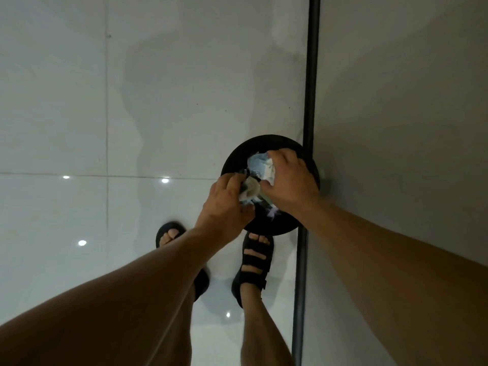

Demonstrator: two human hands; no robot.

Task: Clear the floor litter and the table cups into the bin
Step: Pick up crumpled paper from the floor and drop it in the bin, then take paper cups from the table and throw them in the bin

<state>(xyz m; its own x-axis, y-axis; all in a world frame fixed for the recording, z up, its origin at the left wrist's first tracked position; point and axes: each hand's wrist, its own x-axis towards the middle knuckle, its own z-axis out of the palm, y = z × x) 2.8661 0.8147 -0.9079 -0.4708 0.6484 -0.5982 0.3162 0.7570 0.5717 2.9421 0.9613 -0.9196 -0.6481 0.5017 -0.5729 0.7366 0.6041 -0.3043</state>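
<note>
The left hand (227,200) has its grip closed round a crumpled grey-white wad (249,190) of litter. Just beyond it the right hand (289,180) curls its grip over a crumpled pale-blue wrapper (260,165), and both bundles sit right under the grips, over the mouth of the black bin (236,154). The litter looks light, soft and springy, likely to unfold or shed scraps, so I judge it best held bunched from above, fingers wrapped round the bulk rather than pinching an edge.
</note>
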